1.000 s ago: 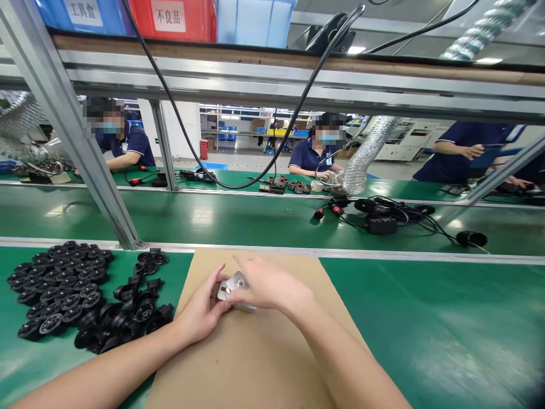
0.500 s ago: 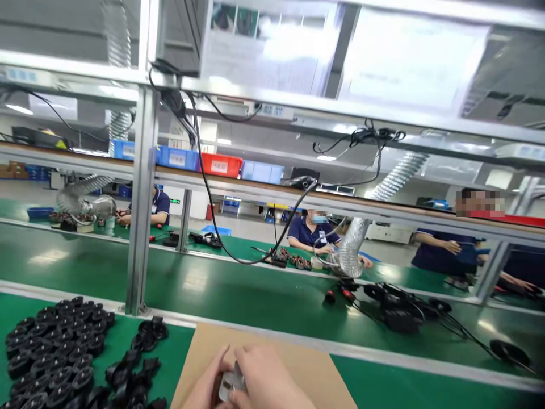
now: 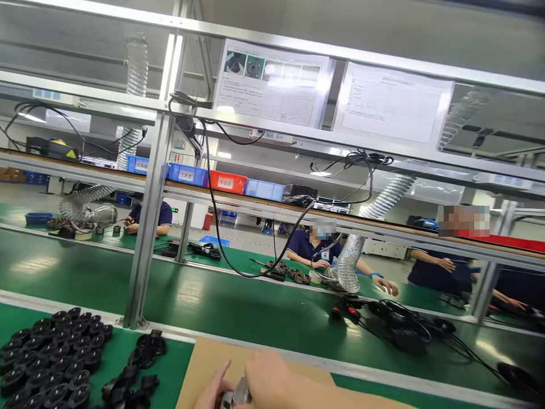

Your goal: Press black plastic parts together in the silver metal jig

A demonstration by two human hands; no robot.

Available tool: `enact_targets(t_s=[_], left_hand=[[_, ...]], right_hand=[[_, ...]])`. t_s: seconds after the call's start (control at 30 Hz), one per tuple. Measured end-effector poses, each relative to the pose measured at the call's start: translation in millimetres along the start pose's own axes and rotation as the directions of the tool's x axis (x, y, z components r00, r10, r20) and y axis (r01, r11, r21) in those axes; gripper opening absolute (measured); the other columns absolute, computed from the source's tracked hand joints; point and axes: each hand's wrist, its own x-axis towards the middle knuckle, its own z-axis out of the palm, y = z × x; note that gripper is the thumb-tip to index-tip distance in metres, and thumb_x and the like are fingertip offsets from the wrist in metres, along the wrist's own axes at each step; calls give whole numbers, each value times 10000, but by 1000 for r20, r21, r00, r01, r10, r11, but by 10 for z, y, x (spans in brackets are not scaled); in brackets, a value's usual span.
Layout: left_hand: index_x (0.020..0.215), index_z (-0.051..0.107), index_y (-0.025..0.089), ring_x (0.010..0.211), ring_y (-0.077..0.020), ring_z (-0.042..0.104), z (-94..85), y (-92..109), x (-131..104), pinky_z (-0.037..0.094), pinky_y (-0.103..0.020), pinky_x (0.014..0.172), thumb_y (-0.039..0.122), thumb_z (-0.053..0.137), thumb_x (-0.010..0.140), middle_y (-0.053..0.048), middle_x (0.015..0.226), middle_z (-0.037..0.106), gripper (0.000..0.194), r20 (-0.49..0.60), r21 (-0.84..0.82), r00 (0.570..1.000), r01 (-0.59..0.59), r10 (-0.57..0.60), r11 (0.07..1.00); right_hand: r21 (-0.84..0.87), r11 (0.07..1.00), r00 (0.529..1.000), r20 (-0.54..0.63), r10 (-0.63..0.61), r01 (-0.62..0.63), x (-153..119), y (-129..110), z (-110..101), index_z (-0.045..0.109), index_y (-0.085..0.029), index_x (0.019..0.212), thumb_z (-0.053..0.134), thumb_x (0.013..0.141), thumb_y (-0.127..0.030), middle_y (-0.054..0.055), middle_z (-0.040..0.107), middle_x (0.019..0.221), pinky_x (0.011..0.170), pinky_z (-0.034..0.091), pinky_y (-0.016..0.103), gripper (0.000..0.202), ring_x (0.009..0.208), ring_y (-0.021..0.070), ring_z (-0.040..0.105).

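Low in the view, my left hand [image 3: 212,391] is curled round the left side of a small silver-grey metal part [image 3: 241,393], its thumb pointing up. My right hand [image 3: 269,379] is closed over the right side of the same part, knuckles up, with the forearm reaching in from the right. The palms and the lower half of the part are hidden by the hands and the frame's bottom edge. Both hands are above a brown cardboard sheet [image 3: 204,359] on the green bench.
Many round black plastic parts [image 3: 55,358] stand in rows at left, with curved black pieces [image 3: 128,378] beside them. A metal post [image 3: 147,272] rises behind. A black cable [image 3: 217,227] hangs from the shelf. Co-workers sit across the green conveyor [image 3: 238,307].
The camera view has tilted upward. My right hand has turned over the metal part, its forearm now lying more level. A co-worker's arm across the line has stretched out to the right.
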Motion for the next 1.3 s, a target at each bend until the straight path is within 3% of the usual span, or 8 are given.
enact_targets(t_s=[0.3,0.47,0.6,0.73,0.87,0.97,1.1,1.3], left_hand=[[1673,204,247,1007,-319,664,14,-181,23,512,-428,908,743,814,705,-135,1187,625,1247,76,21,992,-102,100,995],[1692,85,272,973,-290,663,63,-259,-19,509,-440,963,558,765,821,-105,1135,666,1141,-16,114,989,-147,149,983],[1691,141,261,1035,-290,667,60,-262,-92,505,-429,1015,377,725,836,-111,1216,673,1042,-36,151,991,-121,128,981],[1682,202,226,1172,-304,636,45,-289,-121,471,-414,1088,208,671,749,-127,1373,637,1045,-50,175,995,-78,88,981],[1685,171,179,1193,-286,629,77,-196,-138,440,-397,1132,144,611,717,-129,1376,645,1064,-70,176,997,-5,18,984],[1689,150,195,1267,-276,606,110,-39,-161,421,-379,1160,140,596,742,-118,1419,632,1048,-102,134,994,47,-33,990],[1694,85,179,1332,-273,594,114,80,-178,416,-372,1198,258,628,823,-133,1481,610,1029,-74,88,994,88,-82,992],[1668,271,255,1463,-287,531,24,-121,-197,415,-398,1240,355,637,893,-75,1577,576,863,-112,221,994,23,2,975]], right_hand=[[-258,782,778,-144,-612,568,-160,261,-161,766,-158,928,768,820,-486,121,773,914,534,451,346,345,756,268,705],[-61,967,958,-128,-255,249,-143,-33,-64,788,-160,771,552,935,-571,160,751,696,539,447,377,502,634,329,719],[10,994,990,-93,-110,112,-256,-47,-92,795,-165,829,524,930,-704,168,769,760,559,464,370,612,679,341,742],[-145,844,813,-225,-537,517,-236,247,-94,666,-135,1244,707,891,-599,127,767,959,594,462,342,585,811,281,722],[-285,705,686,-183,-705,649,-106,342,-42,662,-56,1133,726,912,-468,134,749,955,611,466,359,471,800,259,697],[-183,794,787,-127,-604,580,-89,198,-19,712,-81,1015,657,910,-605,148,765,944,610,484,377,538,784,285,717],[94,982,985,-52,-163,167,-217,-37,-20,743,-152,878,437,925,-778,142,761,788,556,477,370,699,695,321,733],[-77,919,886,-245,-393,386,-401,203,-7,635,-130,1289,648,929,-652,120,761,990,560,440,333,634,797,266,704]])
